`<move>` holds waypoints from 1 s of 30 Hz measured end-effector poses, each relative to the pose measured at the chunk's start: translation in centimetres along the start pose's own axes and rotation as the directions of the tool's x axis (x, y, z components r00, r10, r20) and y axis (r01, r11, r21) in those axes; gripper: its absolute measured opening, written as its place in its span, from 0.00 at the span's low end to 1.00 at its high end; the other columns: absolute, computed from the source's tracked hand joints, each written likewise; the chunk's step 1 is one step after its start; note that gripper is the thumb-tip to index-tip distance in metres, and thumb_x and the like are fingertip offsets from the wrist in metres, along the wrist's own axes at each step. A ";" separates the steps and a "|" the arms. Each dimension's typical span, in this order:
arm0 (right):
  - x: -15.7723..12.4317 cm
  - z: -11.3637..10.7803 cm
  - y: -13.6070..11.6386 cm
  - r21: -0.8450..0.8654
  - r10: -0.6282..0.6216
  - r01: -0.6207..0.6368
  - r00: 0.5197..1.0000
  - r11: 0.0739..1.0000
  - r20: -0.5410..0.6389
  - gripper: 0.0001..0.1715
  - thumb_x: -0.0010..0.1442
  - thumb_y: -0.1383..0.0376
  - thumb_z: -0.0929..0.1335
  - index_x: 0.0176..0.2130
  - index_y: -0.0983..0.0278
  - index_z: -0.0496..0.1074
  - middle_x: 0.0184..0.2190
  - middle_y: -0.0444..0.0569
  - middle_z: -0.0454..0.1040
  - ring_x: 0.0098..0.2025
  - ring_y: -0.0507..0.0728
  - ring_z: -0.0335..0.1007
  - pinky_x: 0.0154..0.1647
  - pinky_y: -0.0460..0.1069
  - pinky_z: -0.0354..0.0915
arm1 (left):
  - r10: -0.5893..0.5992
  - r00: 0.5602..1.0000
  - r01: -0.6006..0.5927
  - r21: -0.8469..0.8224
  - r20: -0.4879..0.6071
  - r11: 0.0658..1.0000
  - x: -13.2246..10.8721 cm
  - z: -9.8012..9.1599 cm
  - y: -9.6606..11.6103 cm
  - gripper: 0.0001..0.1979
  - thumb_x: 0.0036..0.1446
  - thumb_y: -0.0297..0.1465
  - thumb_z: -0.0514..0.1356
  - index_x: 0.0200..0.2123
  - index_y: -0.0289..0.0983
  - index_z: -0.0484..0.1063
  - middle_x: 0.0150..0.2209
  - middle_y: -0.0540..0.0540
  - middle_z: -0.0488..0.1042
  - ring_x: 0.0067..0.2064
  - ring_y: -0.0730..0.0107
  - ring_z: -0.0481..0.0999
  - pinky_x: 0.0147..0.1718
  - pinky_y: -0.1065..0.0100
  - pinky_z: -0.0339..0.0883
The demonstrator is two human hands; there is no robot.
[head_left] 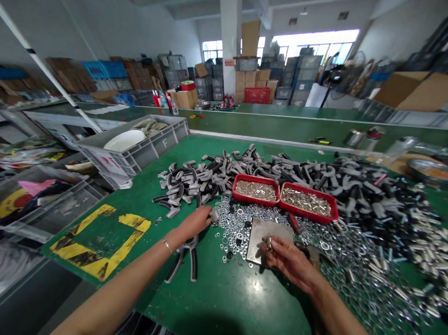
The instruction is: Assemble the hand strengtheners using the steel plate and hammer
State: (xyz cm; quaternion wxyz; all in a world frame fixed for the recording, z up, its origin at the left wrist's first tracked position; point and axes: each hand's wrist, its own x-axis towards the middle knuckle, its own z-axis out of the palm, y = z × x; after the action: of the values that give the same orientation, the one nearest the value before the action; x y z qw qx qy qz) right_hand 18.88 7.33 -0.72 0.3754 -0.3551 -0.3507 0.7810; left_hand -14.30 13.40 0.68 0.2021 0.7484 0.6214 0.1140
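The right hand [288, 262] pinches a small silver ring [268, 242], the left hand [194, 222] pinches a small grey metal piece [215, 214]; weak grip could drop them.

Yellow-and-black tape [98, 243] marks a square outline on the green worktop [215, 308]. At the worktop's left edge stands a grey crate [134, 149] holding a white dish [125, 139], and a second crate [51, 202] sits nearer, off that edge. A steel bowl [432, 170] rests at the worktop's far right. Beyond the worktop lie scissors [196, 116] and steel cans [355, 138] on a second green bench [287, 122], then cardboard boxes [250, 80], a red crate [257, 94] and a fan [351, 69].
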 end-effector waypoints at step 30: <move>-6.1 2.4 1.2 0.004 0.169 -0.169 0.985 0.986 -0.044 0.17 0.58 0.54 0.73 0.37 0.64 0.70 0.23 0.40 0.70 0.18 0.43 0.57 0.18 0.39 0.59 | 0.248 0.965 -0.064 -0.849 0.081 0.525 -8.8 6.5 13.2 0.06 0.54 0.28 0.63 0.37 0.37 0.72 0.36 0.48 0.73 0.38 0.68 0.72 0.41 0.67 0.66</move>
State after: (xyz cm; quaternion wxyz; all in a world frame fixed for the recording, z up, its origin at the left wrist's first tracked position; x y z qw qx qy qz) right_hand 19.36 0.98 1.34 0.3157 -0.4008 -0.3108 0.8019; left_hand -1.70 1.83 1.48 0.5834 0.6194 0.3980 0.3428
